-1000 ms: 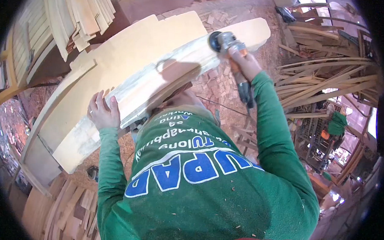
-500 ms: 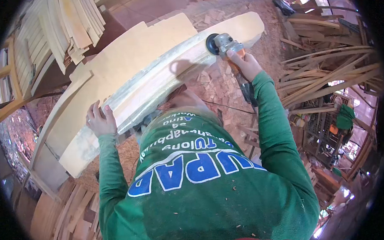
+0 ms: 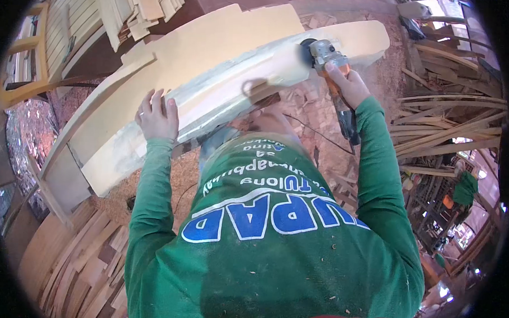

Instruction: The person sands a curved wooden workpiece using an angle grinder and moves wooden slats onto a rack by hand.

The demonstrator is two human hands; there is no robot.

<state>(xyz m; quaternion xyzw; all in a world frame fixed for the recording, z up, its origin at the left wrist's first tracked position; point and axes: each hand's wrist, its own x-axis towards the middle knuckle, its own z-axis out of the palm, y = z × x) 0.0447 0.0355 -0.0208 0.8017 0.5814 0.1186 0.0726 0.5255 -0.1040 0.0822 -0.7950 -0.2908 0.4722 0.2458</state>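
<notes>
A long, curved pale wooden piece [image 3: 218,85] lies across the view in front of my body, with grey-white patches along its near side. My left hand [image 3: 158,117] rests on its left part, fingers spread and holding nothing. My right hand [image 3: 347,84] is wrapped round an angle grinder [image 3: 332,62] with an orange and dark body. The grinder's round dark disc is at the near edge of the wood's right part; whether it touches the surface is hard to tell. A shadow falls on the wood between my hands.
Stacked wooden strips [image 3: 88,265] lie at the lower left, and more slats [image 3: 139,9] at the upper left. Long bent strips [image 3: 452,124] are piled on the right. Wood scraps [image 3: 308,133] cover the floor, where a dark cord [image 3: 317,132] runs near my right side.
The view has shifted, so the wood and both hands appear farther right than half a second ago. My left hand stays on the wood, and my right hand still holds the grinder.
</notes>
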